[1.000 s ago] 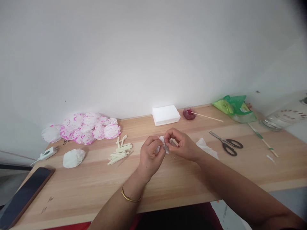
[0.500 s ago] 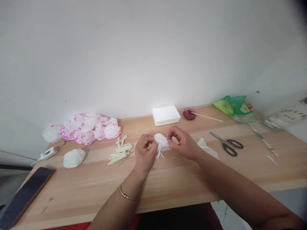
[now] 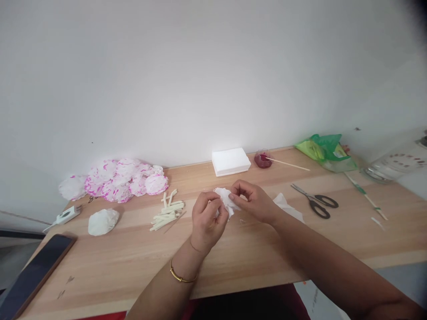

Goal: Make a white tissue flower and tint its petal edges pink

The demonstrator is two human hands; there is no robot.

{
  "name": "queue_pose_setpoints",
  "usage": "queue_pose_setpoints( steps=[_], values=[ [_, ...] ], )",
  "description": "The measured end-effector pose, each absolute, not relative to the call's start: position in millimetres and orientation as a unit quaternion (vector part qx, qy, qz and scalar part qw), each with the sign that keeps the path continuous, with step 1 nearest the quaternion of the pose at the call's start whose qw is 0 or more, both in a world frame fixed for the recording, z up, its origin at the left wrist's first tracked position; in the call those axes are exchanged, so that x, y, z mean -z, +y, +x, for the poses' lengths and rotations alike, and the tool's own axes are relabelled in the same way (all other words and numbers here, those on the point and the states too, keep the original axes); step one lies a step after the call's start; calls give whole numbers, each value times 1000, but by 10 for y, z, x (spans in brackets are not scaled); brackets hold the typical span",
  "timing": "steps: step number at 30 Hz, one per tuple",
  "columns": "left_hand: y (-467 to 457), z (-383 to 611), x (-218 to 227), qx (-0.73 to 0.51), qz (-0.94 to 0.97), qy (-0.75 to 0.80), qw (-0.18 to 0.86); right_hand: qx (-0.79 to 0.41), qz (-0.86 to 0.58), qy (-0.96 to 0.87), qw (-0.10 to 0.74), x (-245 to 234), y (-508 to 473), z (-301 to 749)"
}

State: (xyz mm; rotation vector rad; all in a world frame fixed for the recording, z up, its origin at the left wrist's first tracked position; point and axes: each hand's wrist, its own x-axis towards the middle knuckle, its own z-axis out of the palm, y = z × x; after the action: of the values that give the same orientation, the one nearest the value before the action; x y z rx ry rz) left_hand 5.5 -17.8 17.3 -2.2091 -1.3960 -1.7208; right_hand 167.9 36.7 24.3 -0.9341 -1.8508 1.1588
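Observation:
A crumpled white tissue paper flower [image 3: 224,194] is between my two hands, above the middle of the table. My left hand [image 3: 208,220] is closed around its lower left side, with the fingers curled in. On the other side my right hand [image 3: 249,199] pinches the tissue's edge between thumb and fingers. The flower's lower part is hidden behind my left fingers. A loose white tissue sheet [image 3: 287,207] lies beneath and beyond my right forearm. Left of my left hand is a pile of pale cut strips [image 3: 167,213].
Pink-tipped tissue flowers [image 3: 120,178] are heaped at the back left, with a white tissue ball [image 3: 103,221] before them. A tissue stack [image 3: 231,162], dark red dye cup [image 3: 263,160], scissors [image 3: 315,201], green bag [image 3: 328,151] and glass jar [image 3: 383,171] stand around. A phone [image 3: 38,275] lies left.
My left hand has turned and shifted slightly right, closing further over the flower's lower part. The right fingers have moved a little left and down along the tissue.

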Motion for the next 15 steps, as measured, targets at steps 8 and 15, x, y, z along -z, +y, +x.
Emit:
queue_pose_setpoints(
  steps=[8, 15],
  values=[
    [-101, 8, -138, 523, -705, -468, -104, -390, -412, -698, 437, -210, 372, 1678],
    [-90, -5, -132, 530, -661, -508, -159, -196, -328, -816, 434, -192, 304, 1653]
  ],
)
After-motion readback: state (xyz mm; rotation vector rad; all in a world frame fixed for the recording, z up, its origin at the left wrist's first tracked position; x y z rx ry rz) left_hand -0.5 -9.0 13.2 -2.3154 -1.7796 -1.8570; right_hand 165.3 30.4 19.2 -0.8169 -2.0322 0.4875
